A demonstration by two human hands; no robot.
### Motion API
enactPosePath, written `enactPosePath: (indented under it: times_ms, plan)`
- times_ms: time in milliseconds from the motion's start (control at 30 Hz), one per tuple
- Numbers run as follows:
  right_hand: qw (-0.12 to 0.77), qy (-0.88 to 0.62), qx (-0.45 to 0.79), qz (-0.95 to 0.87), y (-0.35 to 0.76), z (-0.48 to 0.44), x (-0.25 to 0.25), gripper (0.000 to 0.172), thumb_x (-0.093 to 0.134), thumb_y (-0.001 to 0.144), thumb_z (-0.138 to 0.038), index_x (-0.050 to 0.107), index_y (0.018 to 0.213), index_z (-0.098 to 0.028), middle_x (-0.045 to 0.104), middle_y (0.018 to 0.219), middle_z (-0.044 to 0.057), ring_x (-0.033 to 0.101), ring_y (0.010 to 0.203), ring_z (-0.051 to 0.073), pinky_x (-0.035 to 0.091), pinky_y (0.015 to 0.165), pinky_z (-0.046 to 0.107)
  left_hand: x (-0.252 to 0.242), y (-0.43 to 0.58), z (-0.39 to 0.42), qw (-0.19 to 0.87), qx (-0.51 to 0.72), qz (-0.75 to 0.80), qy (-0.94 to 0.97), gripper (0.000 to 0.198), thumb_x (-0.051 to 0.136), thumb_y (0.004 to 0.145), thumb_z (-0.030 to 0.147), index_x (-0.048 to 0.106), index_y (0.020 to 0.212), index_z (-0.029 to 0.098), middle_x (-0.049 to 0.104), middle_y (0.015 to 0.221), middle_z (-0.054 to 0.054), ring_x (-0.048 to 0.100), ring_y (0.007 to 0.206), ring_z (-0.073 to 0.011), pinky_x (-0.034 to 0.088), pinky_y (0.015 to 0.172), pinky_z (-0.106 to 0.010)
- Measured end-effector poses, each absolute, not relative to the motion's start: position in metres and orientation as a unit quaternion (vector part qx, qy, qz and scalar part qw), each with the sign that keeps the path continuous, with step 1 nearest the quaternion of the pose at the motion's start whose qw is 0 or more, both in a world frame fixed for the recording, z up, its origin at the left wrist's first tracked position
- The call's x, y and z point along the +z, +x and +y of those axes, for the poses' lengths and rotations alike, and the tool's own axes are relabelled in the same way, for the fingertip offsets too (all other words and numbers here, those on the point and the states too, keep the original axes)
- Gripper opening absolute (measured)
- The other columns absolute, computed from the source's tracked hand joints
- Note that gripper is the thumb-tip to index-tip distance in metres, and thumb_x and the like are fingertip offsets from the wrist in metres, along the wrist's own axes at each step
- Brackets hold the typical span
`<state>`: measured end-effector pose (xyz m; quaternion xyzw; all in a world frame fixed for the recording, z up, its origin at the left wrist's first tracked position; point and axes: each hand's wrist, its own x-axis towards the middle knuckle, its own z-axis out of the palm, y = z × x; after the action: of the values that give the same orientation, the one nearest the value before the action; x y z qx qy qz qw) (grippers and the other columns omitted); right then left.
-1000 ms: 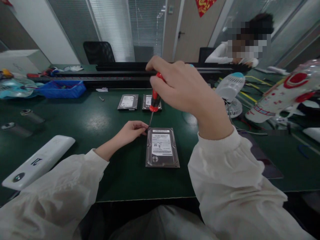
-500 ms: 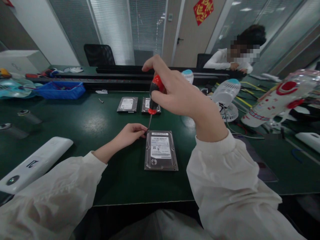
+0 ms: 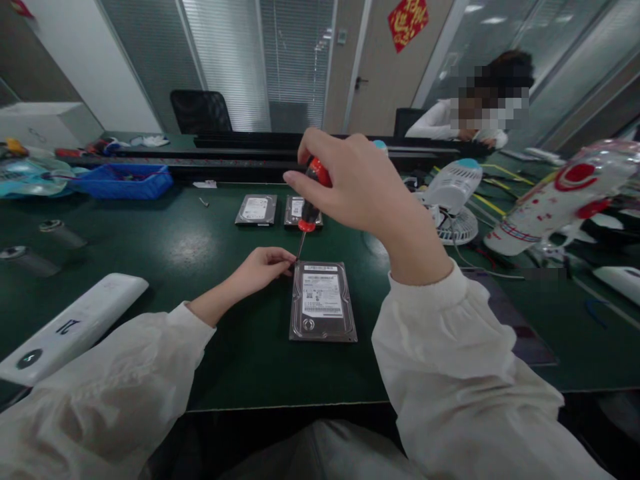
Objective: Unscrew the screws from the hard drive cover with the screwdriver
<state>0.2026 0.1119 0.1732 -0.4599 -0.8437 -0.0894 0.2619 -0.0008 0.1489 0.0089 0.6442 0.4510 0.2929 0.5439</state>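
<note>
A hard drive (image 3: 321, 320) lies flat on the green table with its label up. My right hand (image 3: 357, 190) grips a red and black screwdriver (image 3: 311, 212) by its handle from above, the thumb off to the left side. The screwdriver's shaft leans slightly and its tip meets the drive's far left corner. At that same corner my left hand (image 3: 263, 270) is closed in a pinch beside the tip; what its fingertips hold, if anything, is too small to make out. Two more hard drives, one on the left (image 3: 256, 210) and one partly behind the screwdriver (image 3: 294, 208), lie farther back.
A blue tray (image 3: 125, 181) stands at the back left, a white power bank (image 3: 75, 327) at the near left. Small white fans (image 3: 453, 190), a clear bottle (image 3: 555, 200) and cables are on the right. Across the table sits another person (image 3: 440, 120).
My right hand has shifted a little downward and to the right on the screwdriver, its thumb now lifted outward. The screwdriver leans slightly more. My left hand and the hard drive stay put.
</note>
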Motion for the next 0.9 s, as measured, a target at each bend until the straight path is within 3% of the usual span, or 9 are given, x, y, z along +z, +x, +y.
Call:
enactPosePath:
  times_ms: [67,233,333,400,467,567,667,767,900]
  plan:
    - [0.259,-0.472,-0.084,-0.838,0.2021,0.1108,0.1723,0.033,0.051,0.106,-0.051,0.057,0.12,-0.021,0.067,0.097,0.007,0.064,0.089,0.027,0.041,0.079,0.038,0.0084,-0.0013,0.1493,0.544,0.291,0.451,0.645,0.01,0.071,0.09,0.015,0.079,0.096,0.017,0.082,0.095,-0.004,0.078,0.084,-0.0196,0.061,0.082,-0.035]
    - [0.269,-0.428,-0.018,-0.863,0.2034,0.1115,0.1721,0.037,0.057,0.1,-0.028,0.051,0.135,-0.021,0.069,0.116,0.009,0.064,0.093,0.024,0.044,0.083,0.038,0.0064,-0.0036,0.1498,0.541,0.289,0.45,0.649,0.012,0.069,0.092,0.016,0.079,0.098,0.018,0.082,0.096,-0.005,0.078,0.085,-0.0197,0.059,0.077,-0.033]
    - [0.265,-0.454,-0.064,-0.848,0.2019,0.1134,0.1732,0.03,0.059,0.104,-0.045,0.059,0.123,-0.022,0.071,0.111,0.01,0.065,0.098,0.029,0.043,0.084,0.041,0.005,-0.0049,0.1505,0.54,0.286,0.446,0.654,0.012,0.07,0.092,0.017,0.08,0.099,0.018,0.082,0.097,-0.005,0.078,0.086,-0.0197,0.059,0.078,-0.033]
    - [0.253,-0.493,-0.104,-0.826,0.2019,0.1143,0.1733,0.041,0.054,0.105,-0.06,0.062,0.114,-0.021,0.072,0.105,0.012,0.065,0.098,0.032,0.042,0.083,0.043,0.0044,-0.0053,0.151,0.54,0.285,0.444,0.656,0.011,0.073,0.091,0.02,0.08,0.099,0.018,0.082,0.097,-0.005,0.078,0.086,-0.0202,0.06,0.079,-0.034]
    - [0.248,-0.504,-0.104,-0.821,0.2038,0.1146,0.1728,0.047,0.05,0.105,-0.063,0.062,0.118,-0.02,0.072,0.103,0.011,0.065,0.093,0.031,0.042,0.081,0.043,0.0044,-0.0054,0.1514,0.539,0.286,0.445,0.656,0.01,0.075,0.09,0.021,0.08,0.099,0.018,0.082,0.097,-0.005,0.077,0.087,-0.0206,0.061,0.081,-0.035]
    - [0.256,-0.461,-0.053,-0.848,0.2085,0.1146,0.172,0.041,0.057,0.101,-0.042,0.054,0.136,-0.021,0.071,0.113,0.01,0.065,0.095,0.028,0.043,0.083,0.041,0.0051,-0.0049,0.1513,0.537,0.288,0.448,0.654,0.01,0.076,0.089,0.021,0.08,0.098,0.018,0.082,0.097,-0.005,0.077,0.087,-0.0206,0.061,0.082,-0.035]
    - [0.253,-0.447,-0.037,-0.857,0.2095,0.1142,0.1726,0.04,0.059,0.095,-0.029,0.054,0.134,-0.022,0.07,0.119,0.011,0.065,0.097,0.028,0.044,0.083,0.041,0.0053,-0.0043,0.1512,0.539,0.29,0.45,0.65,0.01,0.074,0.089,0.019,0.079,0.098,0.017,0.082,0.097,-0.005,0.078,0.085,-0.0198,0.061,0.08,-0.034]
    - [0.239,-0.492,-0.093,-0.832,0.2056,0.1143,0.174,0.029,0.059,0.101,-0.045,0.061,0.119,-0.022,0.07,0.107,0.013,0.065,0.096,0.032,0.043,0.08,0.043,0.0042,-0.0043,0.1519,0.541,0.291,0.448,0.649,0.012,0.073,0.089,0.019,0.08,0.099,0.017,0.082,0.097,-0.005,0.078,0.085,-0.0196,0.061,0.079,-0.033]
    - [0.239,-0.55,-0.138,-0.788,0.2032,0.1164,0.174,0.044,0.051,0.105,-0.063,0.064,0.102,-0.021,0.066,0.094,0.013,0.065,0.094,0.034,0.041,0.079,0.043,0.0028,-0.0042,0.1529,0.543,0.293,0.446,0.648,0.011,0.074,0.088,0.019,0.08,0.098,0.017,0.082,0.096,-0.005,0.078,0.085,-0.0199,0.06,0.079,-0.033]
